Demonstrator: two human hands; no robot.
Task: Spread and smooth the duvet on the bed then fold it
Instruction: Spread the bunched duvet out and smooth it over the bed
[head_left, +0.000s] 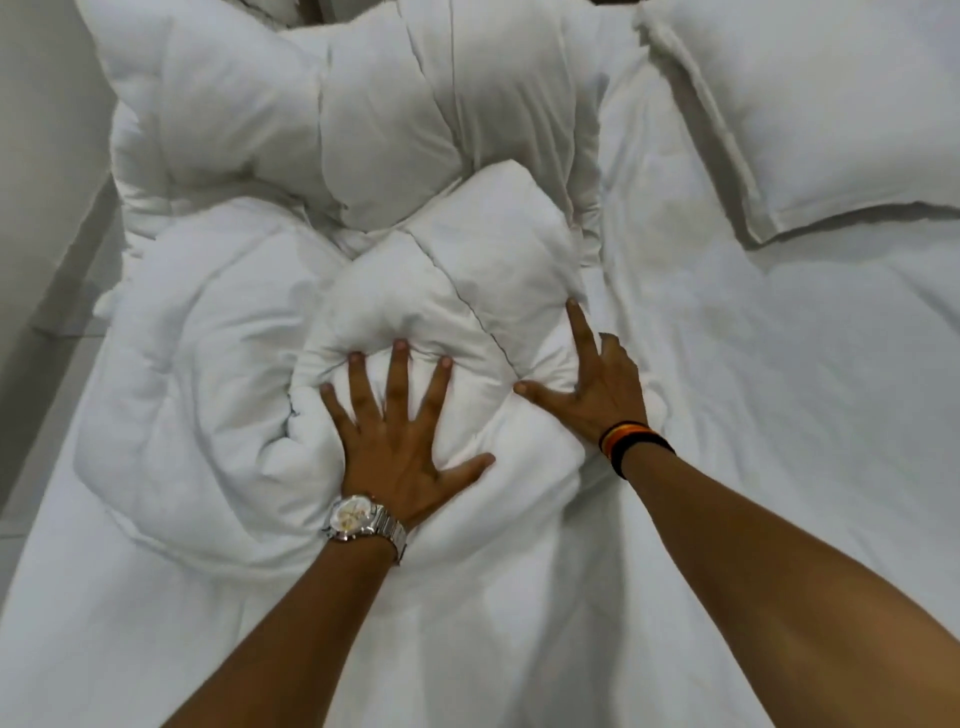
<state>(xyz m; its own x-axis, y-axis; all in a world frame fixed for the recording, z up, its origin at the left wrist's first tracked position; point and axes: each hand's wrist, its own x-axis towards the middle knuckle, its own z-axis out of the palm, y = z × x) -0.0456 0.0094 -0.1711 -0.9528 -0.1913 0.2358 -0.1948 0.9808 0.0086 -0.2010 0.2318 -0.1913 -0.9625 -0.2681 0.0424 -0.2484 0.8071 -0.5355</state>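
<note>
A thick white duvet (291, 208) lies bunched in puffy folds over the left half of the bed (779, 415). My left hand (400, 436), with a silver watch on the wrist, presses flat on a rounded lump of the duvet, fingers spread wide. My right hand (597, 384), with dark bands on the wrist, rests on the same lump's right edge, fingers apart and the forefinger pointing away. Neither hand grips the cloth.
A white pillow (821, 104) lies at the bed's far right corner. White sheet covers the right and near part of the mattress. A pale wall and floor strip (47, 208) run along the bed's left side.
</note>
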